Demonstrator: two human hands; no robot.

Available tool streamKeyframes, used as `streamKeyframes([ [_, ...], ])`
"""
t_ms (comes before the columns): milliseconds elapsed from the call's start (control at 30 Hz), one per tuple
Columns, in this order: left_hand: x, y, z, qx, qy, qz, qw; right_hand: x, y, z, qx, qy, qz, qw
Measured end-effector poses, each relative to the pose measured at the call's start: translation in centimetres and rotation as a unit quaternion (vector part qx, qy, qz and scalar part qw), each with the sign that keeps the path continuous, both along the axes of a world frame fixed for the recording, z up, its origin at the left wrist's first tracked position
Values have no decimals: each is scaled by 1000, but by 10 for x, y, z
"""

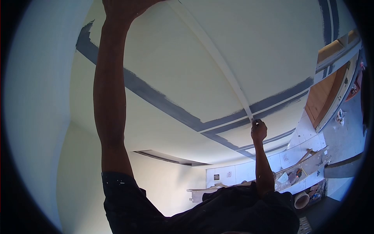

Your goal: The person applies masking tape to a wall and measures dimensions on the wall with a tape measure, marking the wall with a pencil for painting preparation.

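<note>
Overhead is a pale ceiling panel with grey painted bands that have narrow white lines along them. A long strip of white tape runs across the panel from the top edge down to my right hand. That hand is closed, its fingers pinching the strip's lower end by the grey band. My left hand is raised at the top edge, near the strip's upper end. Its fingers are cut off by the frame, so what they hold does not show.
A long, dark vent slot lies below the bands. Down at the right are a plank platform with loose items on it, a bucket-like round container and a wooden-panelled opening. A pale wall stands at left.
</note>
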State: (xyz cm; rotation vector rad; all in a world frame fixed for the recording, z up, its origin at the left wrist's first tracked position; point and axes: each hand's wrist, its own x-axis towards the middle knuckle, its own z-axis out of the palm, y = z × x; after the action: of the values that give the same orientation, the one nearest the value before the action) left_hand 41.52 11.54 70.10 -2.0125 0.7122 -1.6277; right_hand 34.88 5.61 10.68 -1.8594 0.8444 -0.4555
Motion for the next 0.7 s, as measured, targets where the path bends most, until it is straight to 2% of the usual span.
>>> streamKeyframes([
  [167,5,2,-2,3,-5,6,1000,2,2,-4,5,2,7,1000],
  [267,3,1,-9,-6,-19,12,1000,3,4,-9,-8,-41,-19,999],
  [400,3,-1,-5,14,10,-3,1000,-2,1,2,30,1,4,1000],
  [467,6,-1,-11,-2,-52,18,998,-2,0,-3,25,-2,1,1000],
  [633,14,7,-5,29,-48,-31,998,1,-3,3,37,-1,4,999],
  [700,18,7,-7,13,-85,12,996,-1,-4,3,38,2,2,999],
])
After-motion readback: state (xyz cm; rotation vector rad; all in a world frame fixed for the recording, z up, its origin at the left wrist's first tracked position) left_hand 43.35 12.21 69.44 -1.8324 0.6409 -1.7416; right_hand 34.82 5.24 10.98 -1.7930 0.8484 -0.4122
